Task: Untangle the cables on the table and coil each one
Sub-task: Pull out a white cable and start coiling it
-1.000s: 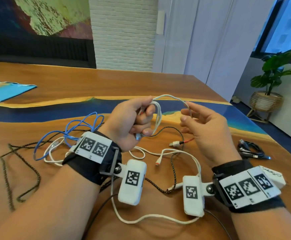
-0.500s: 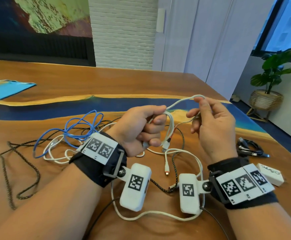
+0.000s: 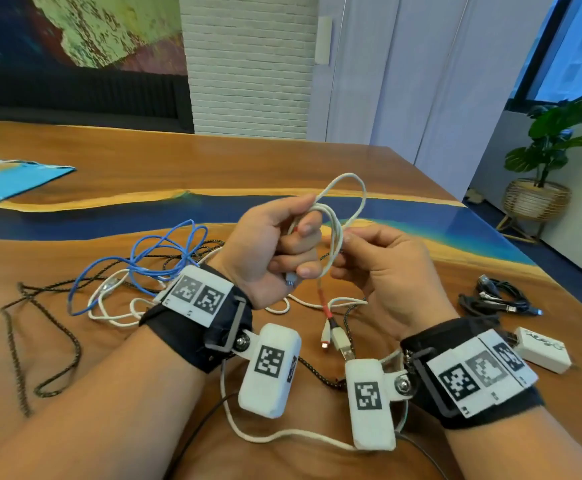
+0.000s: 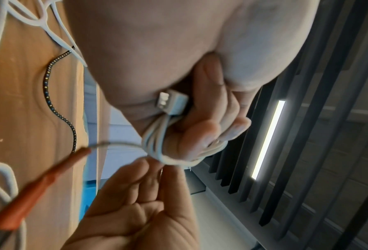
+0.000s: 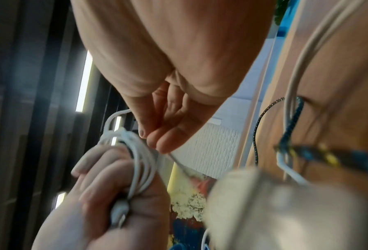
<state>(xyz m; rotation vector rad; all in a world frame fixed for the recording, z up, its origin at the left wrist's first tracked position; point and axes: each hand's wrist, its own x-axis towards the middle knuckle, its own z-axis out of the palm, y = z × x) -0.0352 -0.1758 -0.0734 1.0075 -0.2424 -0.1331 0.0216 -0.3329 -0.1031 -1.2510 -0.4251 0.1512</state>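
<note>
Cables lay tangled at left on the desk (image 3: 116, 168): a black braided cable (image 3: 16, 344) outermost, then a blue cable (image 3: 137, 254). Centre, the left hand (image 3: 269, 251) had its grip curled round a white cable (image 3: 334, 233) coiled in loops above the desk; the right hand (image 3: 386, 271) pinched a strand of it. Farther right lay a black coiled cable (image 3: 497, 299) and a white box (image 3: 542, 351) with unreadable writing.
</note>
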